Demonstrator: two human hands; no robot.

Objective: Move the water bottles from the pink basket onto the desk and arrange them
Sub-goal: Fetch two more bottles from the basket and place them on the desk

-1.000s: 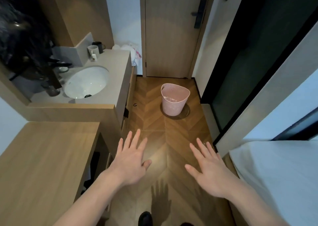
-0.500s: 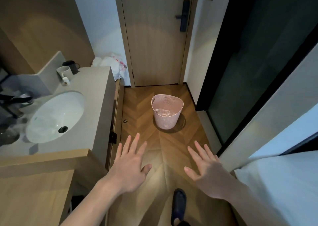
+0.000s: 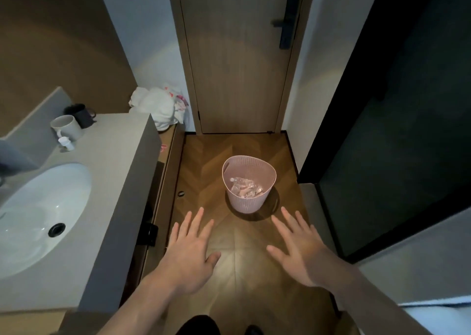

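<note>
Water bottles point(image 3: 246, 188) of clear crinkly plastic lie in the pink perforated plastic basket point(image 3: 248, 181) on the wooden floor point(image 3: 204, 161). We judge them light and slippery, best gripped round the body. Our left hand point(image 3: 190, 249) and right hand point(image 3: 303, 250) hover empty, fingers spread wide.

Dim room; warm light pool on floor point(image 3: 237, 255); wide-angle edge distortion.

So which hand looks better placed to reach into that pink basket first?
Probably the right hand: its fingertips point nearest the basket. The left hand, also open and empty, sits slightly farther aside.
</note>
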